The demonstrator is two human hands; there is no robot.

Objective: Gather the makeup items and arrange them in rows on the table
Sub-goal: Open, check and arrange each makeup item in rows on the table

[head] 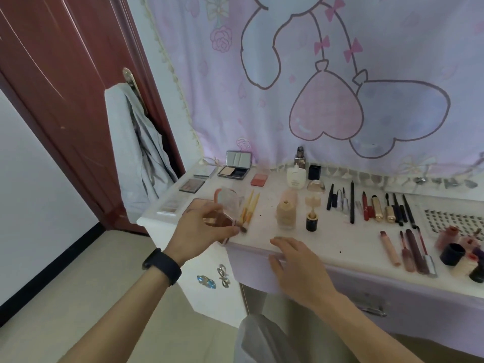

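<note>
My L hand (200,229) has its grip closed round the clear case (229,205), fingers and thumb pinching its near end, over the front-left corner of the worktop (340,242); the case is tipped up, long axis approx 12-to-6. The palettes (192,185) lie flat at approx 11 o'clock from this grip, just beyond it, and the orange brushes (248,208) are just beside it at 2, so I judge L is the hand to lay the case down, toward 11. R hand (296,263), at 4 o'clock, rests slack-fingered on the front edge, holding nothing.
</note>
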